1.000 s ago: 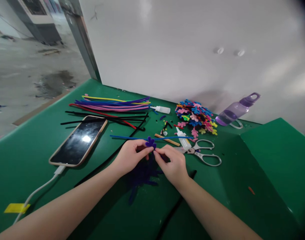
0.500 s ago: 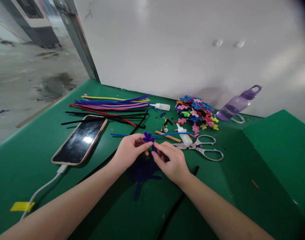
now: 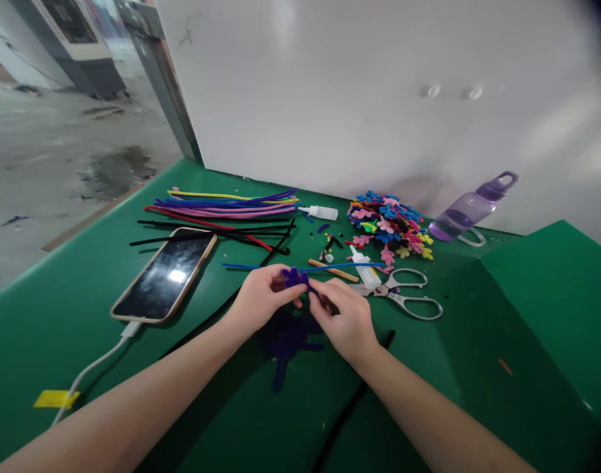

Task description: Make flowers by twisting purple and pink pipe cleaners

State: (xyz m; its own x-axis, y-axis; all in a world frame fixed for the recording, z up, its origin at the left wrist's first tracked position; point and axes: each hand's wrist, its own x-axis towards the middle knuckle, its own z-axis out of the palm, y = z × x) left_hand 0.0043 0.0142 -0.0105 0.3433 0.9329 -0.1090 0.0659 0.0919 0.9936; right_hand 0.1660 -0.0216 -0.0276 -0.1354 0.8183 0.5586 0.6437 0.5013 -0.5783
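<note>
Purple chenille flower [image 3: 295,277], small, held just above the green table [image 3: 477,341], pinched between both hands. Left hand [image 3: 261,301] clamps the petals at thumb and forefinger; right hand [image 3: 344,318] nips the stem end just beside them. Judgement: steady petals with left, twist in short turns close to the grip. Blue pipe cleaner [image 3: 261,267] lies just behind; scissors [image 3: 403,299] to the right.

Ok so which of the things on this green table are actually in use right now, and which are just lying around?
In use:
left hand
right hand
purple pipe-cleaner flower, pinched between both hands

Lying about:
phone
scissors
long pipe cleaners
pile of finished flowers
glue bottle
water bottle
</note>
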